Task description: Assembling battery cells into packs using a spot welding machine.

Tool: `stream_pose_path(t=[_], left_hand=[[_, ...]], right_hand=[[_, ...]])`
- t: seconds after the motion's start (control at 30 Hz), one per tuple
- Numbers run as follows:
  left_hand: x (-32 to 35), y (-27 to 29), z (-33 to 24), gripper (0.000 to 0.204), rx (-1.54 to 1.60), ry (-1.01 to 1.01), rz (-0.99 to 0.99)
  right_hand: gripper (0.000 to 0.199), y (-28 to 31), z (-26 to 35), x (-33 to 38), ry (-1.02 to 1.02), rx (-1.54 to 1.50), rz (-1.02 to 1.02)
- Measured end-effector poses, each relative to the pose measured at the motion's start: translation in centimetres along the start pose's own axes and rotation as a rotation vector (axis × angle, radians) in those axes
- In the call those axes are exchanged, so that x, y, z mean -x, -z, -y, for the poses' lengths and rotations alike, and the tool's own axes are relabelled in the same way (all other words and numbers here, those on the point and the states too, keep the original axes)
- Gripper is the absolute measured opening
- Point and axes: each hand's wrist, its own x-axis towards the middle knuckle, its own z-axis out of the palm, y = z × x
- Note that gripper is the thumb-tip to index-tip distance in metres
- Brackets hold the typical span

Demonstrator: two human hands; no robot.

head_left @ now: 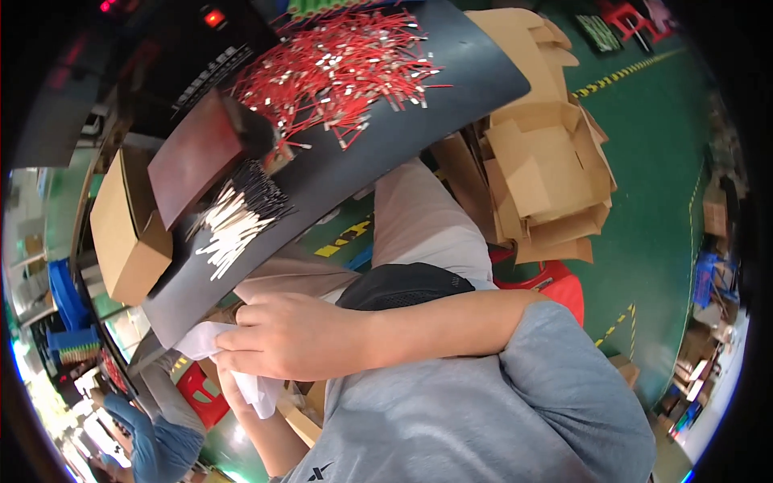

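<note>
My right hand reaches across my body to the lower left, its fingers closed on a thin, crumpled white tissue. The tissue sticks out past the fingertips and hangs below the hand. Beneath it, my left hand comes up from the lower edge, close against the tissue. Its fingers are hidden by the right hand and the tissue. Both hands are just off the near left corner of the dark table. The nearest thing on the table is a bundle of thin black-and-white pieces.
Red wires with white ends lie heaped at the far side. A dark red panel and a cardboard box stand at the left. Open cartons are stacked right, by a red stool. Another person sits lower left.
</note>
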Motion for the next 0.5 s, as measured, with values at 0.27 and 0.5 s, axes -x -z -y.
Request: stream_pose_path(t=[0.27,0.5], left_hand=[[-3.3,-7.3,3.1,0.047,-0.079,0.256,0.459],[-6.5,-14.6,6.1,0.073,-0.571,0.119,0.790]], right_hand=[[0.032,9.1,-0.5,5.8,-0.185,0.062,-0.070],[0.039,14.6,0.9,10.2,-0.659,0.051,-0.546]])
